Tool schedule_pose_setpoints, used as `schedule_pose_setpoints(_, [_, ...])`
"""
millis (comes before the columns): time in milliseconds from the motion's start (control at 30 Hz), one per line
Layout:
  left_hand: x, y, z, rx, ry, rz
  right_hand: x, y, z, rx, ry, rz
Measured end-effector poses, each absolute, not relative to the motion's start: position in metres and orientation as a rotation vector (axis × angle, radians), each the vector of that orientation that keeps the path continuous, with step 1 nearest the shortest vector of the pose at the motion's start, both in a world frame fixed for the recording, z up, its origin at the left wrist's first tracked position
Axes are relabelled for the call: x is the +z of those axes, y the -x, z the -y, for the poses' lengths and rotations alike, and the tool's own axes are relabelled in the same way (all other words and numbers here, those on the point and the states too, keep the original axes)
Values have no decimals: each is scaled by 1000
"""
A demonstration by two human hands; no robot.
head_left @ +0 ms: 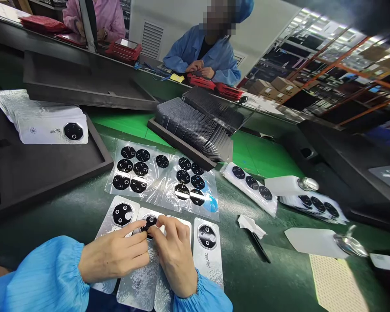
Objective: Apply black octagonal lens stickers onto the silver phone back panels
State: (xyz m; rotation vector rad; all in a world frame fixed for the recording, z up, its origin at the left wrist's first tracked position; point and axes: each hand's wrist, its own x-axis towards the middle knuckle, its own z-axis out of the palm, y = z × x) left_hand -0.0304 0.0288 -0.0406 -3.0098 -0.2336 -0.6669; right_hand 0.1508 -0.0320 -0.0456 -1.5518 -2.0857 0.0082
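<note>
Several silver phone back covers (208,253) lie side by side near the table's front edge. My left hand (115,255) and my right hand (175,253) meet over the second cover from the left. Both pinch a black octagonal camera lens piece (149,223) at that cover's camera opening, with the fingers closed round it. The leftmost cover has a black lens ring (122,214) in place, and so does the rightmost one (207,236). Just beyond the covers, clear film sheets (164,175) carry several more black octagonal pieces.
A dark tray (45,173) at left holds a stack of white covers (48,123). Another tray (178,143) behind carries fanned dark sheets. More lens strips (251,184), a black pen-like tool (260,247) and paper scrap lie right. Two people in work coats sit across the conveyor.
</note>
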Motion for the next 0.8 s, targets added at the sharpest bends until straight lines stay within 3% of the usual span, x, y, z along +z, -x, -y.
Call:
schedule_pose_setpoints(633, [-42,30,-28,-710,2994,241,-49,-150,28,-69,1513,2084])
schedule_pose_setpoints(800, [-40,30,-29,-699,2993,233,-45,-155,25,63,1468,2042])
